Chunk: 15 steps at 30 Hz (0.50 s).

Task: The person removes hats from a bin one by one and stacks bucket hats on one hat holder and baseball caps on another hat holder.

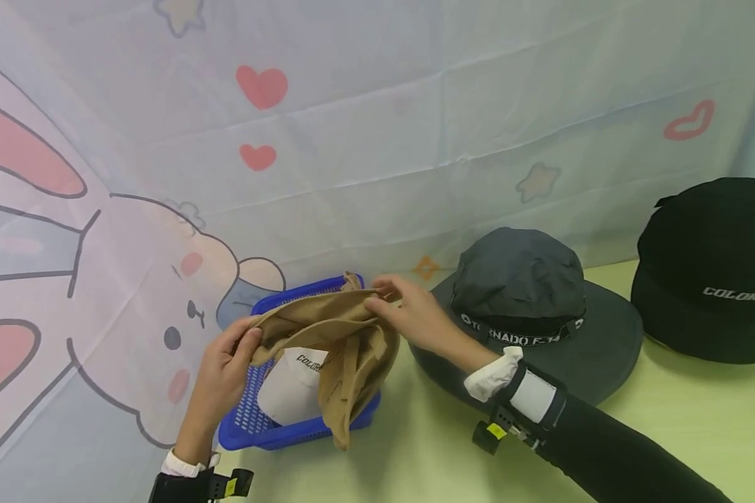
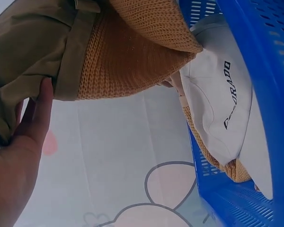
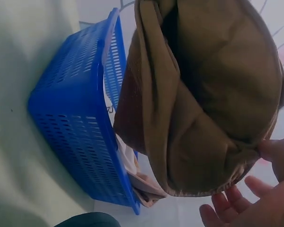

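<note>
left hand (image 1: 223, 367) and right hand (image 1: 415, 316) pinch the brown hat (image 1: 360, 367) over the blue basket (image 1: 277, 441); its limp near side might catch and shift the white cap (image 1: 286, 395).

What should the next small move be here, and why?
Probably ease the left hand and right hand slightly apart to straighten the tan hat: they hold its edge, but its fabric hangs folded over the blue basket.

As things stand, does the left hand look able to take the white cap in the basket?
Probably not: the left hand pinches the tan hat, which in the head view partly covers the white cap. That hand may need to let go first.
</note>
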Motion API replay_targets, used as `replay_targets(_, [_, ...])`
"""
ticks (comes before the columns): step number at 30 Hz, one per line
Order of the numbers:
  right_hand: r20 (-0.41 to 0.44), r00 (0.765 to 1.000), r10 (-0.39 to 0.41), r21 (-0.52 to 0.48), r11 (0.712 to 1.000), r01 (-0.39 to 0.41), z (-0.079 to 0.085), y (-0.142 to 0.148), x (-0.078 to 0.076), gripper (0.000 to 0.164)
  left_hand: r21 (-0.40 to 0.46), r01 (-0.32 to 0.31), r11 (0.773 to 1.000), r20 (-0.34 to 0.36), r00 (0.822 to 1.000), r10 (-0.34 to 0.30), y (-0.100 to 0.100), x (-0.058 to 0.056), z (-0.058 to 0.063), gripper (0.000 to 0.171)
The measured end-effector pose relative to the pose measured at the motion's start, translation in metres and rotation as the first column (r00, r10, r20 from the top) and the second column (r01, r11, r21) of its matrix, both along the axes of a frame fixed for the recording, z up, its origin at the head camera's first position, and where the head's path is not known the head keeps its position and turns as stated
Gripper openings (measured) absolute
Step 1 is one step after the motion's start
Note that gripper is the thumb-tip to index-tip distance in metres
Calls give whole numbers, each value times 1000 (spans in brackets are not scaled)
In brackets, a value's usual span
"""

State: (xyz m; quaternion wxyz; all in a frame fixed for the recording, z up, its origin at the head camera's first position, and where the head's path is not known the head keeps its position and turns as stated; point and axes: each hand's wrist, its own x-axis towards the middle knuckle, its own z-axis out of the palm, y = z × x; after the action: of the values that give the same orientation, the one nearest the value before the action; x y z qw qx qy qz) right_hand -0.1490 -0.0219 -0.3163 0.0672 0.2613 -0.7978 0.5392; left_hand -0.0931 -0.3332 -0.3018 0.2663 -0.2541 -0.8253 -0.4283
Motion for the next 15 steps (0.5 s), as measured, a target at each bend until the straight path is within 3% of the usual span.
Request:
replay_targets(3, [14, 999, 35, 3, 999, -35, 1, 0, -3, 33, 39, 30, 999, 23, 999, -31, 0, 0, 2, 24])
replay_targets(6, [42, 992, 117, -34, 993, -116, -2, 1, -7, 19, 177, -13, 984, 144, 989, -13, 3, -2, 6, 21])
replay_targets(8, [69, 987, 147, -79, 987, -141, -4, 0, -7, 21, 302, -79, 950, 260, 966, -3, 6, -3, 9, 24])
replay_targets(11, [85, 986, 143, -143, 981, -130, -6, -3, -5, 26, 448, -191, 873, 418, 908, -16, 12, -4, 13, 36])
replay_targets(13, [98, 987, 126, -173, 979, -108, -7, -5, -4, 29, 460, -261, 849, 476, 879, 12, 16, -3, 16, 45])
replay_targets(15, [107, 988, 115, -194, 977, -93, -8, -6, -2, 32, 436, -323, 840, 474, 876, 90, 22, 2, 19, 53])
